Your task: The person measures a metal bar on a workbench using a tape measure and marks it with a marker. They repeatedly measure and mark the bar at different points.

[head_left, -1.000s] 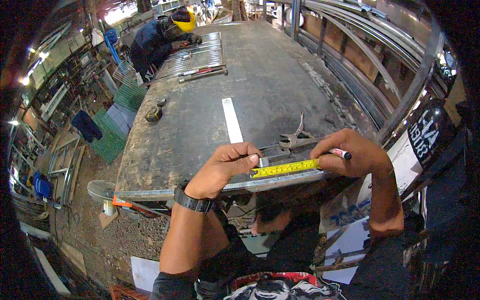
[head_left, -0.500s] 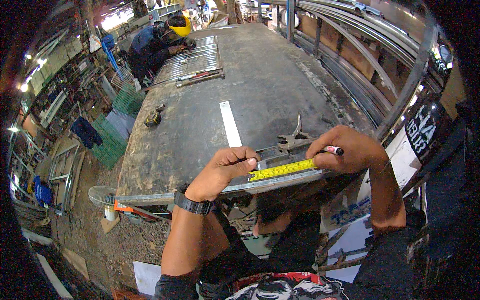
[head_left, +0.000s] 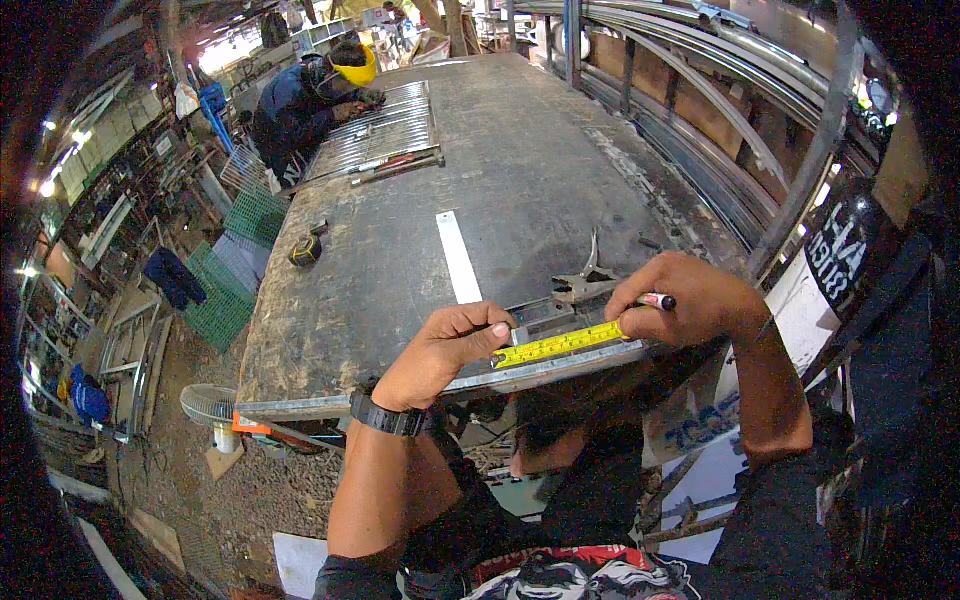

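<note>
My right hand (head_left: 690, 300) is closed around a yellow tape measure (head_left: 560, 346), with a marker pen (head_left: 656, 300) also held in its fingers. The blade runs leftward along the table's near edge. At the blade's free end my left hand (head_left: 445, 350) is closed, thumb against forefinger; a light metal piece shows beside the thumb tip, but what it grips is hidden. A pale flat metal strip (head_left: 458, 256) lies on the table beyond this hand. Locking pliers (head_left: 585, 282) rest just beyond the blade, next to a flat metal piece (head_left: 550, 324).
The dark worktable (head_left: 370, 240) carries a second tape measure (head_left: 306, 246) at its left side. Far left, a person with a yellow visor (head_left: 355, 66) bends over a slatted metal grille (head_left: 400, 115). Long metal lengths (head_left: 690, 90) fill a rack on the right. A fan (head_left: 212, 408) stands at lower left.
The view has shifted slightly, the table sitting a little lower in it. Both hands keep their holds, and the blade remains stretched along the near edge.
</note>
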A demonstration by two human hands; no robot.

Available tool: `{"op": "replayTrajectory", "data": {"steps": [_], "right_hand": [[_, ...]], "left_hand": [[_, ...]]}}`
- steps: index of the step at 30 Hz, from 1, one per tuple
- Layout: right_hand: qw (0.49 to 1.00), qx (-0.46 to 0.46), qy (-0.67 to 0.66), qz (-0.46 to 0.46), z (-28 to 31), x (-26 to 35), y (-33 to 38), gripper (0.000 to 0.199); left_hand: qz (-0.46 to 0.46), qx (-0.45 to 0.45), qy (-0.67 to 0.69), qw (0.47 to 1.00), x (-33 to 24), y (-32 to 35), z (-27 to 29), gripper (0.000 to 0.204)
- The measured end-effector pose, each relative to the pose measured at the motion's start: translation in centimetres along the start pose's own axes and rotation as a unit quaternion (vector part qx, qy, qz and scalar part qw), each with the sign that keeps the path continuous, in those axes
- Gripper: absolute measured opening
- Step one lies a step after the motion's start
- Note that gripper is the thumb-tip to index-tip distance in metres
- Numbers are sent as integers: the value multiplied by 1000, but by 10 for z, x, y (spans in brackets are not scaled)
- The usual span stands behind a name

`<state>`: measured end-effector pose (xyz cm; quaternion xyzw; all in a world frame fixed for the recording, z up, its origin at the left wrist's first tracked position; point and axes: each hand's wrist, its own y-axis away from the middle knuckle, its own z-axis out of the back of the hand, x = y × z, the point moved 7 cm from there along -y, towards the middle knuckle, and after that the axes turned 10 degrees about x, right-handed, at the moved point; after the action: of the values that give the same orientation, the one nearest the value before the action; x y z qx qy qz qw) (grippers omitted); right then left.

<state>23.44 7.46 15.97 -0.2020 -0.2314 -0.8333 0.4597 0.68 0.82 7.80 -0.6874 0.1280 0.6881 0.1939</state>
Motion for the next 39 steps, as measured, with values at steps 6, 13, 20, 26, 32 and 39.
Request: {"op": "replayTrajectory", "data": {"steps": [6,13,20,26,32,39], "right_hand": [[1000,6,-5,-5,1,2,1,21],[1000,5,-9,-7,1,1,2,22],[1000,15,-14,-8,0,2,1,21],[1000,15,-9,-11,0,3,0,21],[1000,11,-7,-7,-1,2,0,21],[1000,4,-12,-6,-2,1,-1,23]], "left_hand": [[12,-4,-2,1000,2,0,1,19],[11,3,-1,1000,1,0,-1,20],[9,0,-5,1000,-1,1,-1,20],[17,1,3,1000,-2,2,-2,19],[11,0,5,1000,-1,2,-2,20],[16,8,6,1000,-2,2,-3,21]]}}
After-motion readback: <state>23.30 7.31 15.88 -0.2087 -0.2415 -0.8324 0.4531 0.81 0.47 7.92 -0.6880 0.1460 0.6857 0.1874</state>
